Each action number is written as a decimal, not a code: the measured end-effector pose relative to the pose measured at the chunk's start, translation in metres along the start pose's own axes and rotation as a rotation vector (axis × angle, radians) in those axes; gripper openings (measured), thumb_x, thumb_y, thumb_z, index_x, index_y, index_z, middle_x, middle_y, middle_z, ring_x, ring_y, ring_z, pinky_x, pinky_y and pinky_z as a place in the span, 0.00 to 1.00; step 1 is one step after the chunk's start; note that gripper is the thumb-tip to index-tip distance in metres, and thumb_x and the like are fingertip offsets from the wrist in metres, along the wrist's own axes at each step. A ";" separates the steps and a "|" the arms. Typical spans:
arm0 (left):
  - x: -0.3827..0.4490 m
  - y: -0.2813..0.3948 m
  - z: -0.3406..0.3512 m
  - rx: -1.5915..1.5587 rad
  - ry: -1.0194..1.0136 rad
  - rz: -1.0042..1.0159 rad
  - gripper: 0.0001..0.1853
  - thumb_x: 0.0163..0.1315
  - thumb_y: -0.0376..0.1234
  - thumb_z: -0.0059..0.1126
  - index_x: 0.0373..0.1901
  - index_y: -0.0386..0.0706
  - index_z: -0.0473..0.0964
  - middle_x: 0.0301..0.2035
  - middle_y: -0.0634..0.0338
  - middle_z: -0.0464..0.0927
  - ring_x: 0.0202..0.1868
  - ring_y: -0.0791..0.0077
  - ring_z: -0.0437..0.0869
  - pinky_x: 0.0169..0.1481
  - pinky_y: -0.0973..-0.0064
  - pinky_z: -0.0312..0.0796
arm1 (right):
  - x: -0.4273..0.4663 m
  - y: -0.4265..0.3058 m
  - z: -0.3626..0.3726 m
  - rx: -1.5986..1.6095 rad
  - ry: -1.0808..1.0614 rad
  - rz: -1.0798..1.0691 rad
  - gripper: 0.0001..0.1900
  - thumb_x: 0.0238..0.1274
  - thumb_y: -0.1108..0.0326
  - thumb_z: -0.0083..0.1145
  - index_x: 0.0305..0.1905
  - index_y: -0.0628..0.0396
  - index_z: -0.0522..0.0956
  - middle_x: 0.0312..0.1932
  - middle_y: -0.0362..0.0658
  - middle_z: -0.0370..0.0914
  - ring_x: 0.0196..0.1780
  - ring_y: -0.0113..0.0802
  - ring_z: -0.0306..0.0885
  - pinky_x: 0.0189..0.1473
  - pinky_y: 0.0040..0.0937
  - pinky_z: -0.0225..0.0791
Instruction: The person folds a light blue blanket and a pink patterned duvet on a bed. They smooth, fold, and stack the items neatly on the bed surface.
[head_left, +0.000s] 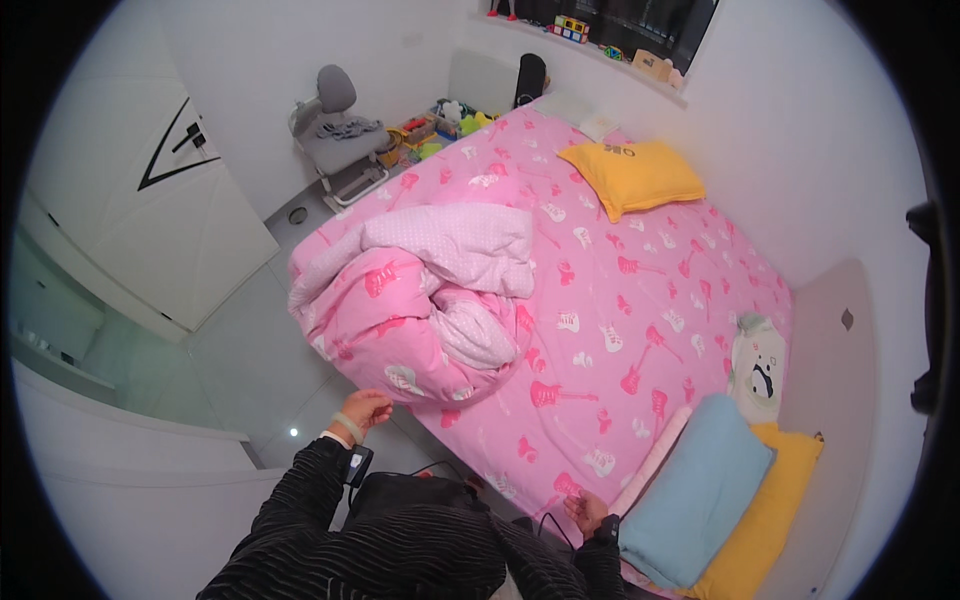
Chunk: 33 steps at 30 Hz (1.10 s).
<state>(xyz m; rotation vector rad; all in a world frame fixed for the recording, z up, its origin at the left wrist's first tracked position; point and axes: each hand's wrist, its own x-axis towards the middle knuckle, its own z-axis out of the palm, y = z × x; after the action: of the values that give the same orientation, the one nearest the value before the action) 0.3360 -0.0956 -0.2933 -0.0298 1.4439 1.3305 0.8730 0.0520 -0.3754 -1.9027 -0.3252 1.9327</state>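
Observation:
Before me is a bed with a pink guitar-print sheet (577, 360). My left hand (366, 409), with a pale bangle at the wrist, hovers by the bed's near left edge, beside a bunched pink quilt (390, 322); its fingers are loosely curled and no held thing shows. At the near edge of the bed is my right hand (586, 513), its fingers partly bent, with nothing visible in it. Just right of it lie a blue pillow (697, 487) and, partly under that, a yellow pillow (780, 510). Another yellow pillow (637, 177) rests near the far wall.
A white pillow with a cartoon face (757, 367) lies by the headboard (832, 360). A grey chair (341, 142) bearing grey cloth stands beyond the bed, near toy bins (420, 129). At the left is a white door (150, 217). Toys line the windowsill (622, 67).

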 end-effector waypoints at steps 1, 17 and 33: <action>-0.005 0.004 0.001 -0.006 -0.001 0.010 0.07 0.59 0.28 0.59 0.39 0.39 0.75 0.32 0.58 0.81 0.32 0.73 0.83 0.36 0.79 0.78 | 0.003 -0.008 0.009 0.015 -0.063 -0.020 0.11 0.63 0.66 0.49 0.46 0.60 0.69 0.37 0.52 0.76 0.40 0.47 0.79 0.41 0.44 0.75; 0.027 0.047 -0.020 -0.109 0.137 0.101 0.08 0.57 0.29 0.62 0.38 0.40 0.75 0.28 0.61 0.79 0.30 0.74 0.82 0.30 0.77 0.77 | 0.020 -0.071 0.030 0.158 -0.015 -0.071 0.17 0.62 0.62 0.54 0.52 0.56 0.68 0.50 0.51 0.72 0.51 0.44 0.74 0.48 0.42 0.72; 0.221 0.240 -0.089 1.082 0.421 0.905 0.38 0.45 0.35 0.68 0.61 0.42 0.63 0.63 0.41 0.60 0.66 0.47 0.60 0.71 0.63 0.54 | -0.033 -0.036 0.390 -0.328 -0.509 -0.251 0.23 0.60 0.67 0.59 0.59 0.60 0.69 0.51 0.48 0.74 0.52 0.35 0.74 0.54 0.31 0.69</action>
<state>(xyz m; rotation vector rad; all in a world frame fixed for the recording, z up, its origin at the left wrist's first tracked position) 0.0382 0.0643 -0.3066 1.2314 2.5395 1.0325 0.4902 0.1145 -0.3130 -1.4193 -1.0316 2.2618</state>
